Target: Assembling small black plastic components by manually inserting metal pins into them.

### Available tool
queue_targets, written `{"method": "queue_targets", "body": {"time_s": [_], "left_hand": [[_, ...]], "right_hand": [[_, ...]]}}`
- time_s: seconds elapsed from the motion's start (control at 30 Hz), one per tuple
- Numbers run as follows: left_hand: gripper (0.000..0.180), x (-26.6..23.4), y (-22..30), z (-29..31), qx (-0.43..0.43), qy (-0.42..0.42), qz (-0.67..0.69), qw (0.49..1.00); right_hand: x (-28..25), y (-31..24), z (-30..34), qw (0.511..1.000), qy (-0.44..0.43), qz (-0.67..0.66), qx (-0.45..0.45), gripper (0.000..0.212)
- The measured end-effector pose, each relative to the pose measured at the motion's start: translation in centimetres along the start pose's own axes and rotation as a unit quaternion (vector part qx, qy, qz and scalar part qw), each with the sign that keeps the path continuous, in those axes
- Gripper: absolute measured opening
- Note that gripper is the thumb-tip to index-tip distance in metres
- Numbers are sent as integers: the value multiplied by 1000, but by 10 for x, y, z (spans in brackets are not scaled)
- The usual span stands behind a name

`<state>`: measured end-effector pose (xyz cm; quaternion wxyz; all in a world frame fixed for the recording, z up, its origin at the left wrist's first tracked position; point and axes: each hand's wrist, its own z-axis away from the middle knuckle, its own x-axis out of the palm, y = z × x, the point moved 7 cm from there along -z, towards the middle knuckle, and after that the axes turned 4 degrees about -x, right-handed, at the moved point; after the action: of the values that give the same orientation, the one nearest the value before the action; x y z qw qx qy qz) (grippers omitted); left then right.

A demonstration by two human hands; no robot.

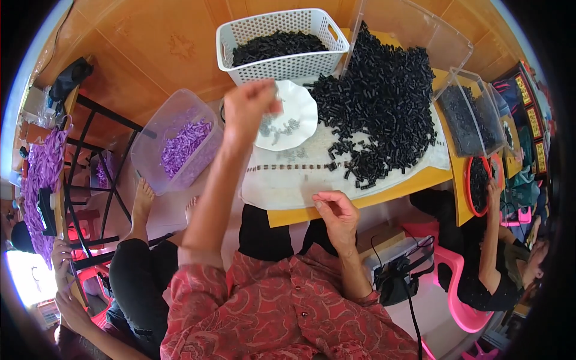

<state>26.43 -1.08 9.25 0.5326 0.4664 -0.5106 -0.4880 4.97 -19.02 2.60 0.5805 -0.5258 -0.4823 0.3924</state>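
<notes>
My left hand is raised over the left side of a white scalloped plate. Its fingers are bent but smeared by motion, so what they hold, if anything, does not show. Small clear-grey pieces lie on the plate, and a few more are on the white cloth just in front of it. Near the table's front edge, my right hand has thumb and forefinger pinched together; anything between them is too small to name. A large heap of short black tube-like pieces spreads over the cloth to the right.
Behind the plate stands a white perforated basket of black pieces. Clear bins stand right; a clear tub of purple pieces is at left. Co-workers sit on both sides, one beside a red-rimmed tray. A black bag hangs near my right elbow.
</notes>
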Motion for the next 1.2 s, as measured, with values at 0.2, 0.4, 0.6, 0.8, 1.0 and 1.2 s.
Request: {"method": "queue_targets", "body": {"time_s": [0.2,0.4,0.6,0.8,1.0,1.2], "left_hand": [[26,6,22,-97,32,20,54,998],[30,3,7,-76,54,29,87,994],[27,12,-11,41,-10,-17,21,1000],[20,2,-61,113,-107,-16,94,990],[18,-2,-98,145,-160,-15,87,983],[16,3,-103,155,-182,-16,67,981]], "right_hand": [[3,-1,11,989,-36,131,-56,15],[-2,-16,9,962,-14,255,-100,11],[-18,-26,-15,908,29,362,-210,13],[-15,-26,-41,876,54,428,-216,17],[-11,-30,-50,864,61,454,-207,21],[10,-22,-46,880,9,431,-198,16]]}}
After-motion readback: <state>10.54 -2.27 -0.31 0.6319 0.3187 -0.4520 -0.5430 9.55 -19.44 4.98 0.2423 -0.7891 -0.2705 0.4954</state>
